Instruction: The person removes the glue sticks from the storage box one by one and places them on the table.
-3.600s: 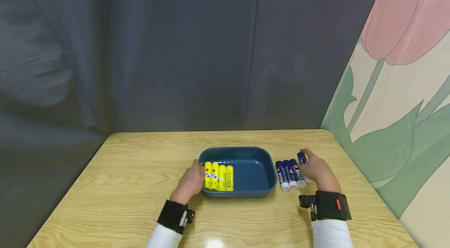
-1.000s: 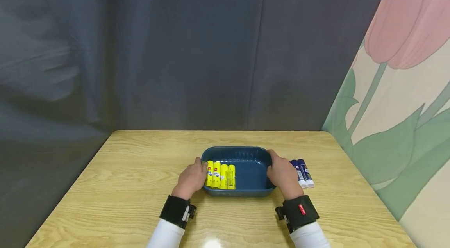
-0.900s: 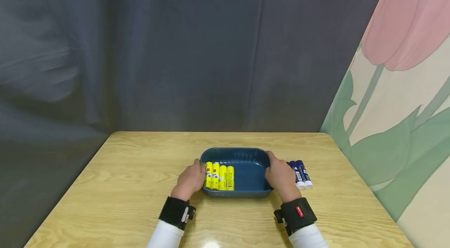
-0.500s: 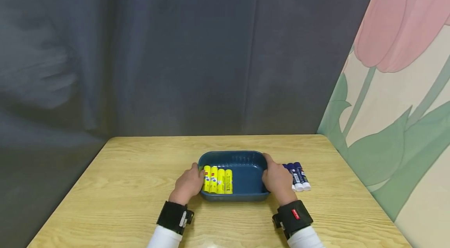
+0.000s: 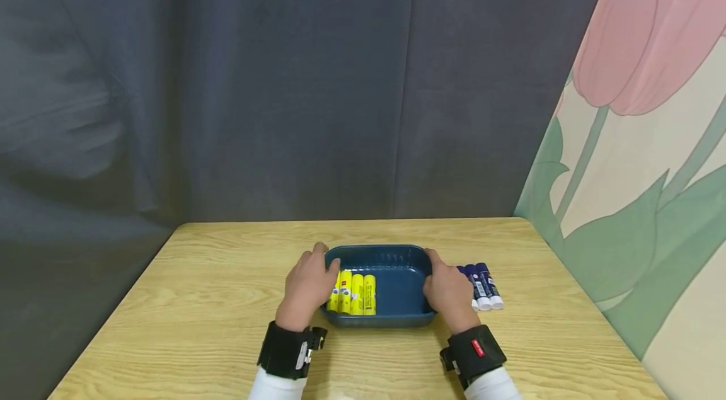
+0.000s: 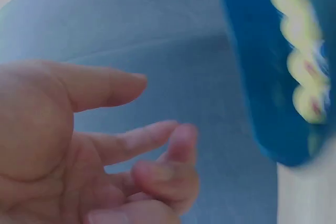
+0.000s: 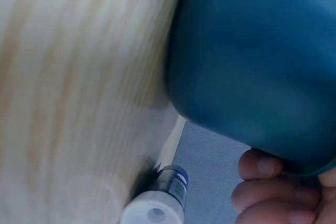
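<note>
Gripped at its three-o'clock end by the right hand [image 5: 449,291], with the left hand [image 5: 308,285] slack-fingered at nine, the blue plastic tray [image 5: 380,322] at the head view's six o'clock could be skewed by one-sided pulling

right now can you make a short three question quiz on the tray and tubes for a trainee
1. Multiple choice: how many yellow tubes lie in the tray? a) two b) four c) six
2. True or false: the right hand grips the tray.
3. Fill in: in the head view, the visible blue tubes lie to the ____ of the tray.

Key:
1. b
2. True
3. right
</note>
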Demonstrator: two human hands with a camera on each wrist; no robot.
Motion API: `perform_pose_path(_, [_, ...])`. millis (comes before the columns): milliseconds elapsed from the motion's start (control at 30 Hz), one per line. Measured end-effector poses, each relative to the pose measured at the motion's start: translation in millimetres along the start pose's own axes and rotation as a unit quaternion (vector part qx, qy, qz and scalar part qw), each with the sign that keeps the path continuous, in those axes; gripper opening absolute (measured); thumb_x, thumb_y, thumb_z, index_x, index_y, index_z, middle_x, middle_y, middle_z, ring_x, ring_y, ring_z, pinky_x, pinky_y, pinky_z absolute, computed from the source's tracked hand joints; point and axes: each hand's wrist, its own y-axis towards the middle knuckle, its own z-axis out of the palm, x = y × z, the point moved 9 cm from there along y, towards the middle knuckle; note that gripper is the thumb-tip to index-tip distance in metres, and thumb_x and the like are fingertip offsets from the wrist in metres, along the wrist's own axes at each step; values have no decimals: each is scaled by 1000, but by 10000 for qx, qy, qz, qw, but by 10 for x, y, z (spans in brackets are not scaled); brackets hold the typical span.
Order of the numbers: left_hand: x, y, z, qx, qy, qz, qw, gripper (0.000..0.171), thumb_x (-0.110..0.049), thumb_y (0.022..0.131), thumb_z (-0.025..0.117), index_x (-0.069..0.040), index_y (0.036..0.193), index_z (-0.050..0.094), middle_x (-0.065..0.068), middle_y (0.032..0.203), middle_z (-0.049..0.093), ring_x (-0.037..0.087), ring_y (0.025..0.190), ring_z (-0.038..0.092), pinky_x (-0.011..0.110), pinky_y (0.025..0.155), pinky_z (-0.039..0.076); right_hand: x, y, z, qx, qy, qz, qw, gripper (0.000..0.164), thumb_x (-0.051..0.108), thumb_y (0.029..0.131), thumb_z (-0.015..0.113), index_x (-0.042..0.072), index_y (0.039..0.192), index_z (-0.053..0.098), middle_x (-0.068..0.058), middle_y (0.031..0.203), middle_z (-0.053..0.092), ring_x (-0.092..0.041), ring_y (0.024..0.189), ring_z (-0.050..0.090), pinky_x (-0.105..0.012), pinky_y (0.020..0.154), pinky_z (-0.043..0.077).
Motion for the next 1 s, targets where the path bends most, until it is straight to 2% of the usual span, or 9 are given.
perform_pose_path(100, [-197, 4, -45, 31, -276, 124, 9995, 42, -28, 91, 55, -4, 125, 49, 10, 84, 61, 18, 62, 51, 33, 51, 43, 51, 27, -2, -40, 63, -50, 10000, 55, 10, 83, 54, 17, 136, 40, -7, 53, 48, -21, 40, 42, -32, 35, 29])
perform_pose_path(200, [-353, 2, -12, 227, -490, 273, 9982, 43, -29, 92, 54, -7, 128, 47, 4, 71, 57, 17, 54, 49, 33, 50, 40, 113, 40, 28, -63, 138, -129, 9998, 54, 10, 83, 54, 17, 135, 40, -6, 53, 47, -20, 40, 42, -31, 35, 28])
perform_pose_path(300, [-428, -14, 116, 492, -532, 376, 9967, 43, -30, 92, 54, -8, 129, 47, 5, 78, 57, 17, 58, 49, 35, 52, 40, 151, 9, 72, -35, 199, -162, 9997, 54, 10, 83, 54, 17, 136, 40, -5, 51, 45, -19, 39, 40, -30, 35, 27])
perform_pose_path(467, [-368, -16, 453, 808, -208, 342, 9959, 45, -29, 89, 58, -6, 127, 50, 15, 106, 58, 22, 75, 53, 39, 59, 43, 123, -58, 90, -2, 180, -130, 9998, 55, 8, 82, 54, 17, 135, 41, -4, 50, 43, -19, 38, 39, -30, 35, 26])
perform_pose_path(733, [-237, 81, 911, 1203, 213, 172, 9924, 51, -29, 86, 63, -2, 126, 51, 17, 118, 59, 30, 94, 57, 48, 74, 49, 37, -48, 22, -68, 216, -88, 9997, 55, 8, 83, 52, 18, 136, 40, -5, 51, 44, -19, 39, 40, -31, 35, 26])
perform_pose_path(833, [-224, 93, 999, 1120, 480, 169, 9924, 50, -29, 84, 66, -2, 124, 54, 16, 117, 60, 30, 98, 56, 50, 76, 49, 4, -51, 53, 34, 220, -73, 9997, 55, 9, 83, 52, 17, 136, 39, -6, 52, 45, -19, 39, 40, -31, 35, 27])
perform_pose_path(1000, [-261, 101, 1059, 579, 795, 321, 9946, 38, -23, 77, 71, -7, 111, 64, 12, 104, 65, 24, 87, 59, 45, 63, 52, -27, -51, 75, 43, 154, -132, 9998, 56, 10, 84, 52, 17, 137, 37, -6, 52, 44, -19, 39, 40, -30, 36, 27])
